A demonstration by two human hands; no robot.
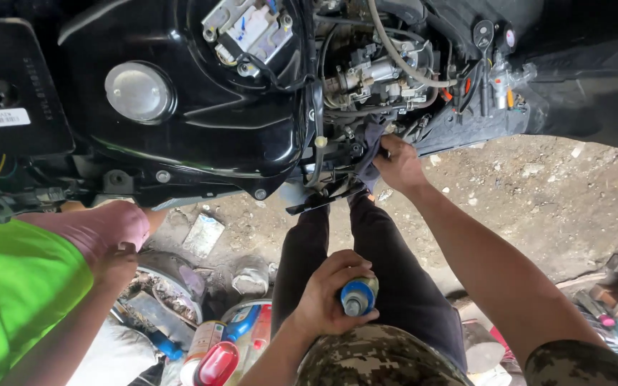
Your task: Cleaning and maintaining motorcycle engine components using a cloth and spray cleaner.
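Under the black bodywork of the motorcycle, with its engine parts and hoses laid open, we had our right hand closed on a dark rag and pressed against the lower frame. Our left hand was wrapped tight round a blue-capped spray can, held upright just above our knees. We judged that the rag could snag on the cables or brackets beside it, and that spray loosed so near the wiring might drift onto connectors or onto us. A co-worker in a green shirt crouched close at the left, near enough to be jostled. The floor was bare dirt and rubble, strewn with scraps. Cans and a red-capped bottle stood near our legs, easily kicked over.
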